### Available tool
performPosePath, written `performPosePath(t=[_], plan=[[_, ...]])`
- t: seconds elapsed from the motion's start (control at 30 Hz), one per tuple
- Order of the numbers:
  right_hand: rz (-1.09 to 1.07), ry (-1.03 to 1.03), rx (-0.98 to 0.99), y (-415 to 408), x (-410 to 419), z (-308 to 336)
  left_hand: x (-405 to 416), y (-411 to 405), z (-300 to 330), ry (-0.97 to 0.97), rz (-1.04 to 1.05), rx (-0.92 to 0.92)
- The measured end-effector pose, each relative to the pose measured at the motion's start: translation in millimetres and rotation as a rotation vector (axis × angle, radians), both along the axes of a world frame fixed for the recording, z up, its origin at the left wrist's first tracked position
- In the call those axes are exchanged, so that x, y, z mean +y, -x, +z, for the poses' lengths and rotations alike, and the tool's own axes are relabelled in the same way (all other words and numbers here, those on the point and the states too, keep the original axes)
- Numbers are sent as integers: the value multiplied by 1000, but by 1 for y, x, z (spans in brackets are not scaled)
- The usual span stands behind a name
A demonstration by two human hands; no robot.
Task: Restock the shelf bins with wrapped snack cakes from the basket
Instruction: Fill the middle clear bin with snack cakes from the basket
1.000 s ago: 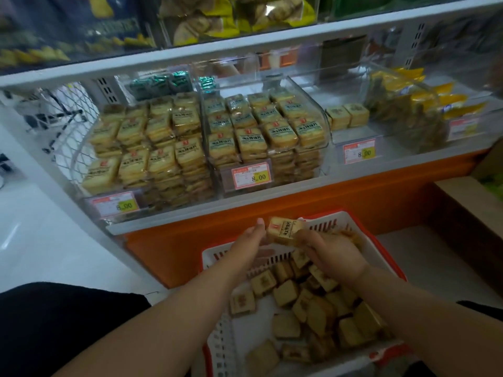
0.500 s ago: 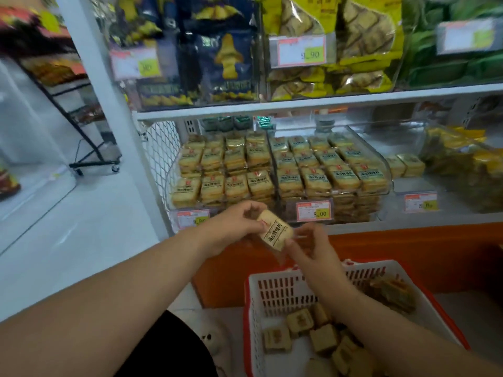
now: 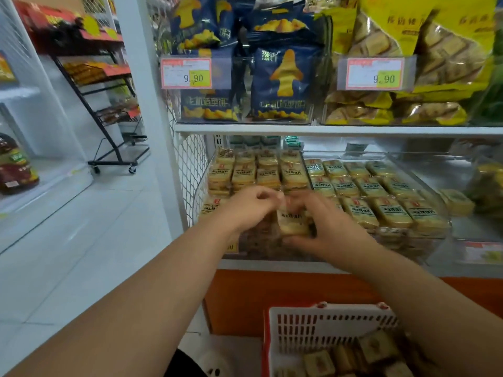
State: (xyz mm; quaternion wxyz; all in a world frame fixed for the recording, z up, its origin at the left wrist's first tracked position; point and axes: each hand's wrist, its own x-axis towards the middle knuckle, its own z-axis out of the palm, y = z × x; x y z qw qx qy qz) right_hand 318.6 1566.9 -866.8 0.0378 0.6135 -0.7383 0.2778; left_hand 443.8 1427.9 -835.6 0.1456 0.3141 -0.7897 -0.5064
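Observation:
Both my hands hold one wrapped snack cake (image 3: pixel 292 220) over the front of the left clear shelf bin (image 3: pixel 215 208). My left hand (image 3: pixel 247 208) pinches its top edge with curled fingers. My right hand (image 3: pixel 326 229) grips its right side and bottom. That bin holds rows of yellow wrapped cakes (image 3: pixel 255 170). The neighbouring bin (image 3: pixel 435 227) to the right is stacked with similar cakes (image 3: pixel 381 202). The white and red basket (image 3: pixel 326 325) sits low at the bottom right, with several loose cakes (image 3: pixel 373 346) inside.
A shelf above carries blue snack bags (image 3: pixel 280 85) and yellow bags (image 3: pixel 408 77) behind price tags. A white upright post (image 3: pixel 147 104) stands left of the bins. A black wheeled rack (image 3: pixel 109 112) stands across the pale floor. An orange base panel (image 3: pixel 285 300) runs below the shelf.
Both hands have lifted the cake from above the basket up to the front of the left bin. The camera has tilted up, so the basket now sits at the bottom edge.

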Motion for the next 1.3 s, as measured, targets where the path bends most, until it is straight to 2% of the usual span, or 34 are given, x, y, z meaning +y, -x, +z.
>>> performPosePath(t=[0.1, 0.23, 0.3, 0.4, 0.57, 0.67, 0.77, 0.87, 0.97, 1.03, 1.13, 1.2, 1.3], plan=[[-64, 15, 69, 29, -23, 17, -2, 10, 0, 179, 123, 12], [-192, -277, 225, 56, -36, 23, 4, 24, -10, 315, -11, -113], [-180, -288, 195, 57, -33, 19, 9, 31, -15, 362, -77, -143], [-152, -198, 128, 51, -16, 10, 14, 35, -19, 474, -54, -189], [-240, 79, 28, 48, 33, -18, 25, 33, -23, 682, 72, -253], [-329, 142, -84, 53, 68, -37, 48, 28, -28, 914, 177, -110], [-500, 279, -196, 61, 103, -65, 87, 30, -42, 1035, 28, 62], [-725, 268, -396, 68, 137, -106, 134, 41, -73, 958, -230, 14], [-917, 14, -461, 71, 170, -153, 171, 46, -120, 778, -337, -83], [-994, -83, -454, 71, 189, -177, 187, 45, -158, 619, -342, -170], [-1031, -321, -240, 73, 209, -209, 199, 44, -202, 440, -367, -344], [-1037, -431, -176, 76, 211, -221, 202, 45, -221, 457, -392, -414], [-1069, -440, -273, 83, 210, -229, 204, 51, -240, 499, -386, -445]])
